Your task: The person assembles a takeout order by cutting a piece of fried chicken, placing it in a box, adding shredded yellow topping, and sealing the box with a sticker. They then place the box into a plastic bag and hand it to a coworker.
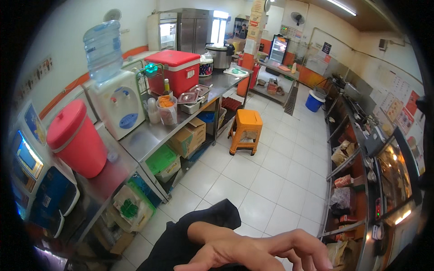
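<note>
My left hand (253, 250) is raised at the bottom of the view, coming out of a loose black sleeve (199, 235). Its fingers are apart and bent, pointing right, while the thumb points down toward the lower edge. Nothing shows in its grasp, though the picture's edge cuts off part of the hand. No object touches it; white floor tiles lie beyond. Ahead on the floor stands an orange plastic stool (246, 131). My right hand is out of sight.
Along the left, a steel counter (131, 144) carries a water dispenser (120, 104), a red cooler box (174, 72) and a pink drum (77, 137). A lit glass display case (398, 171) and shelving line the right. A blue bucket (314, 101) stands farther back.
</note>
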Tool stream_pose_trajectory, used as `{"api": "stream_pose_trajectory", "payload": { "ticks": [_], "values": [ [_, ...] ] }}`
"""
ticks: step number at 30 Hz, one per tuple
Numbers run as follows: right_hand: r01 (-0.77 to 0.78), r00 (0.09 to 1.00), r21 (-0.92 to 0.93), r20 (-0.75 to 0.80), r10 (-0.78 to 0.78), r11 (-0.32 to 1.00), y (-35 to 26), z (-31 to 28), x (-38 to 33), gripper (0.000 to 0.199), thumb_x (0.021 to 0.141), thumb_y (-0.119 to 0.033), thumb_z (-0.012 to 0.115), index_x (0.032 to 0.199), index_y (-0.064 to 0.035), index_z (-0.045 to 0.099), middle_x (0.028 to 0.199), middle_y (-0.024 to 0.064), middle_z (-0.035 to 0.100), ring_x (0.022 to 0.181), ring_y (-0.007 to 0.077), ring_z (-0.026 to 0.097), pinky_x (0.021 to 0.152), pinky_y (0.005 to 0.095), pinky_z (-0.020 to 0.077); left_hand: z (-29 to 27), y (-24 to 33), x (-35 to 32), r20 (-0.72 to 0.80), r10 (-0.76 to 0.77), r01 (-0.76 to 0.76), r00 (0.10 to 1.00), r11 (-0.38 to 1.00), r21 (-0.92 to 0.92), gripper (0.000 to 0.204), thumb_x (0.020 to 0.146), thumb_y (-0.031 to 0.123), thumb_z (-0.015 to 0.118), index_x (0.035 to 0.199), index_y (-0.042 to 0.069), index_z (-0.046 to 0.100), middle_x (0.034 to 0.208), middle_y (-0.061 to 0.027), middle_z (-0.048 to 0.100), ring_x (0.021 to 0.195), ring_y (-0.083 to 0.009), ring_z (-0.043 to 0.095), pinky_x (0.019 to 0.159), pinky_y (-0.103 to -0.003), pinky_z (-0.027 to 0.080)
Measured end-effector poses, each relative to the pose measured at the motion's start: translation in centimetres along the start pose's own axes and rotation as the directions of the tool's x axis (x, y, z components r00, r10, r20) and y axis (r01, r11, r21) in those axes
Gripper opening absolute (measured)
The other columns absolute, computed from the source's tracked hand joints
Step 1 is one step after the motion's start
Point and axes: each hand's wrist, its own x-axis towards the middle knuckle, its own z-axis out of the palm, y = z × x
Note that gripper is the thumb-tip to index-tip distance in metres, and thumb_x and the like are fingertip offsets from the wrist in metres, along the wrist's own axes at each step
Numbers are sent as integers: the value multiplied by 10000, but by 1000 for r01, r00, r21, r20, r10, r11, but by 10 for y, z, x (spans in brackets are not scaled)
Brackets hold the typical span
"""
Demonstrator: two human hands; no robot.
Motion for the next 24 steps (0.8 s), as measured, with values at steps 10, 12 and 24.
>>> {"api": "stream_pose_trajectory", "payload": {
  "ticks": [10,12,24],
  "values": [
    [285,948,268,-223,-229,920,-216,-319,402,271,822,-153,665,1078,-69,684,809,108,704,693,152,665,636,325,535,-324,-121,55,164,191,-200,968,979,41,909,819,823,487,1178,6,657,1396,-261,347,1210,-339,409,1007,-435,293],
    [247,943,70,-248,-223,967,-193,-369,453,253,821,-157,660,1056,-70,685,808,108,703,697,162,665,638,336,534,-409,-139,76,229,239,-249,944,969,15,902,817,818,501,1185,9,656,1398,-256,346,1213,-337,404,1004,-439,294],
    [-349,932,4,110,346,937,-28,-526,587,167,813,-182,632,924,-73,692,803,110,699,726,227,664,647,397,527,-948,-431,83,-350,-598,689,722,574,441,471,931,464,622,1185,67,613,1157,-90,627,1052,-234,578,943,-384,448]
  ]
}}
